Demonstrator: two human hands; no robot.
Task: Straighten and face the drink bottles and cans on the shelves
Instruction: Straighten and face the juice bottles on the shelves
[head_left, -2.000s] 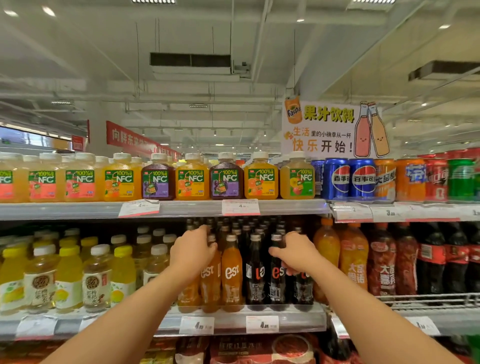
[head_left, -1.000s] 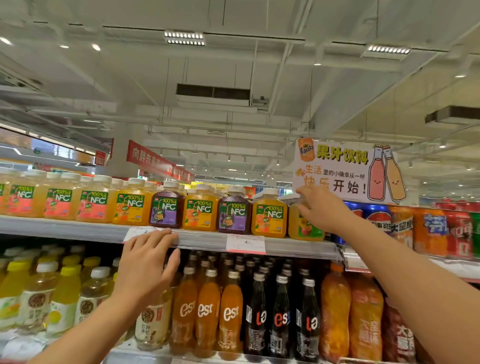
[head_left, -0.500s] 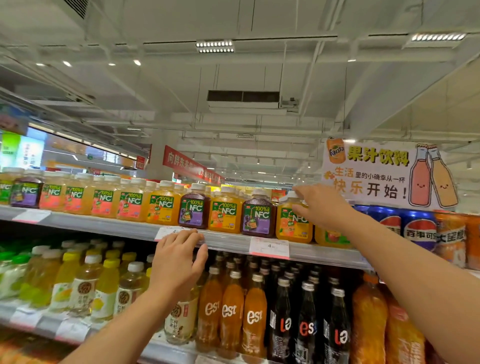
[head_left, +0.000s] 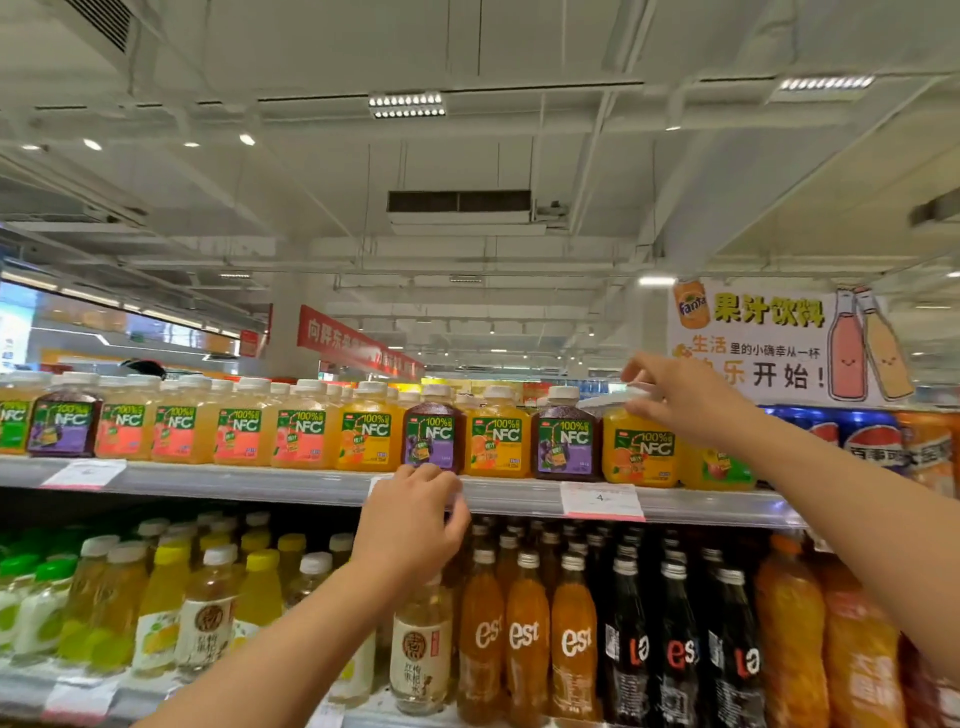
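Right hand (head_left: 680, 402): arm raised toward 1 o'clock, fingers grasped the cap end of the orange NFC bottle (head_left: 640, 449).
Left hand (head_left: 410, 519): fingers curled at the top shelf (head_left: 291, 480) edge, grip unclear.
Bottle position: top shelf, 2 o'clock of left hand.

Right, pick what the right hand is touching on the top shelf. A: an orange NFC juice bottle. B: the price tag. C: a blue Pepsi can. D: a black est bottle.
A: the right hand rests its fingers at the cap and shoulder of the orange NFC juice bottle.
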